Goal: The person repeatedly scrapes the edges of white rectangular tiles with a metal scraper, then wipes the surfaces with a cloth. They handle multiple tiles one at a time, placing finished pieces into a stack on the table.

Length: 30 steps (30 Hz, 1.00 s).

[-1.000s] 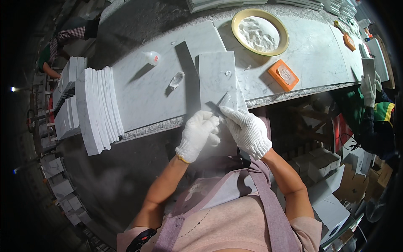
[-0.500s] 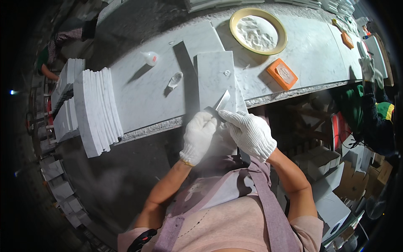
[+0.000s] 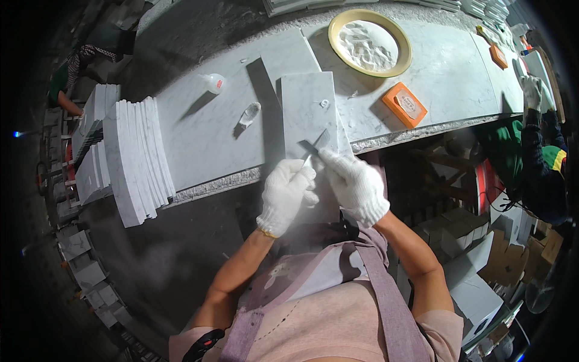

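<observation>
Both gloved hands meet at the near edge of the surface [image 3: 199,139]: the left hand [image 3: 287,194] closes around a thin blade [image 3: 313,148], apparently for control, while the right hand [image 3: 356,184], fingers curled, steadies the marble tile [image 3: 307,105] beneath. The blade's handle is hidden. At one o'clock sit an orange block [image 3: 404,104] and powder-filled dish [image 3: 370,42].

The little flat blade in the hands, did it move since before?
Yes. The blade now points up onto the marble tile, between the left hand and right hand; earlier it lay lower.
</observation>
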{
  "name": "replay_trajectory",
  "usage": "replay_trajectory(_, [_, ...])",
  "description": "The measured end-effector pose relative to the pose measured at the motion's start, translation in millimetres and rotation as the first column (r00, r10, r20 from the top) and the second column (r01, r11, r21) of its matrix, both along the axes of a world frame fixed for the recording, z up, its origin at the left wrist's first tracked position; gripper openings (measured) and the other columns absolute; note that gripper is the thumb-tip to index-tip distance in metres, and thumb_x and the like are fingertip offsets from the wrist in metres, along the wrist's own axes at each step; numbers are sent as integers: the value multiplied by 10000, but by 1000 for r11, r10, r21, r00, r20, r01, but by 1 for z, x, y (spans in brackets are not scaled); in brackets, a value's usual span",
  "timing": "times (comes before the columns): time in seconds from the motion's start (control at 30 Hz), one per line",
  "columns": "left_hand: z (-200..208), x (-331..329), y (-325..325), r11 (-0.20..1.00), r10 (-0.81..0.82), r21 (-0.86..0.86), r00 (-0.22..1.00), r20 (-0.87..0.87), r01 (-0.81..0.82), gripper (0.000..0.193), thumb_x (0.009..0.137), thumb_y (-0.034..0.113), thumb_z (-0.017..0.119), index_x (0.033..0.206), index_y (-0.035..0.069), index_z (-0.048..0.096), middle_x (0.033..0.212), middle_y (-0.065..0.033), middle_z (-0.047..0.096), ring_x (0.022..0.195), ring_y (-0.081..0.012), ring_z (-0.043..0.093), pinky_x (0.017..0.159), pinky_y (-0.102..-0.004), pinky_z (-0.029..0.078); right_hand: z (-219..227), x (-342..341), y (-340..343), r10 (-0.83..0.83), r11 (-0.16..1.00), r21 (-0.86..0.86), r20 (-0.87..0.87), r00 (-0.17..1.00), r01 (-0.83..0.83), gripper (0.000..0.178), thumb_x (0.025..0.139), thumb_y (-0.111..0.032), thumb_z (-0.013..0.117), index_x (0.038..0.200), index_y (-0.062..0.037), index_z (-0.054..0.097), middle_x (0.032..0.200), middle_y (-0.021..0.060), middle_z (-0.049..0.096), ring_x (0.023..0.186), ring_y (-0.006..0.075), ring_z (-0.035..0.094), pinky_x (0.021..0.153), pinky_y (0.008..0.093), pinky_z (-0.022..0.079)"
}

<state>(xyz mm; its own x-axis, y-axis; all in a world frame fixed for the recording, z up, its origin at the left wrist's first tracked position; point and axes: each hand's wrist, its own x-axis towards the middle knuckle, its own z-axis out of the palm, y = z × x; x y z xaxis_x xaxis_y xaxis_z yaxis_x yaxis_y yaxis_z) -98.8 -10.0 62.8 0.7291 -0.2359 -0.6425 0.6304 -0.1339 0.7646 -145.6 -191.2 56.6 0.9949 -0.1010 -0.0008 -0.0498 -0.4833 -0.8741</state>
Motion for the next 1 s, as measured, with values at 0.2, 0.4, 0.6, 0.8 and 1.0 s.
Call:
replay_trajectory(0.2, [0, -1, 0, 998, 42, -40, 998, -51, -44, 277, 1046, 151, 689, 1210, -58, 610, 894, -106, 672, 615, -152, 669, 549, -307, 553, -3, -1, 4, -97, 985, -152, -85, 992, 83, 302, 982, -62, 687, 1272, -81, 767, 986, 190, 760, 885, 355, 761, 756, 391, 596])
replay_trajectory(0.4, [2, 0, -1, 999, 17, -37, 999, -29, -18, 278, 1052, 150, 681, 1222, -58, 610, 904, -109, 678, 630, -148, 670, 566, -302, 558, 0, -1, 3, -96, 995, -50, -146, 985, 90, 302, 994, -66, 679, 1284, -86, 764, 988, 182, 770, 890, 342, 767, 779, 386, 600])
replay_trajectory(0.6, [-1, -2, -1, 1000, -6, 26, 1000, -5, 6, 283, 1055, 148, 675, 1238, -57, 609, 913, -105, 682, 640, -143, 668, 576, -301, 556, 13, 4, 1, -50, 999, -25, -289, 956, 45, 311, 983, -67, 683, 1281, -93, 768, 983, 194, 760, 866, 324, 764, 752, 410, 585])
replay_trajectory(0.8, [-4, -4, -1, 998, -45, 50, 995, 92, 41, 268, 1052, 139, 675, 1226, -57, 620, 940, -99, 704, 660, -134, 670, 598, -297, 558, 16, 4, -5, 29, 998, 54, -229, 973, -17, 335, 980, -52, 670, 1295, -107, 772, 1008, 180, 773, 843, 312, 772, 751, 401, 592])
replay_trajectory(1.0, [-10, -9, -2, 998, -18, 70, 988, 156, 7, 251, 1040, 151, 704, 1200, -39, 663, 924, -80, 732, 716, -116, 682, 632, -290, 567, 12, 4, -6, 26, 992, -116, -132, 991, -41, 401, 983, -80, 630, 1346, -205, 747, 990, 141, 758, 797, 312, 742, 705, 395, 588])
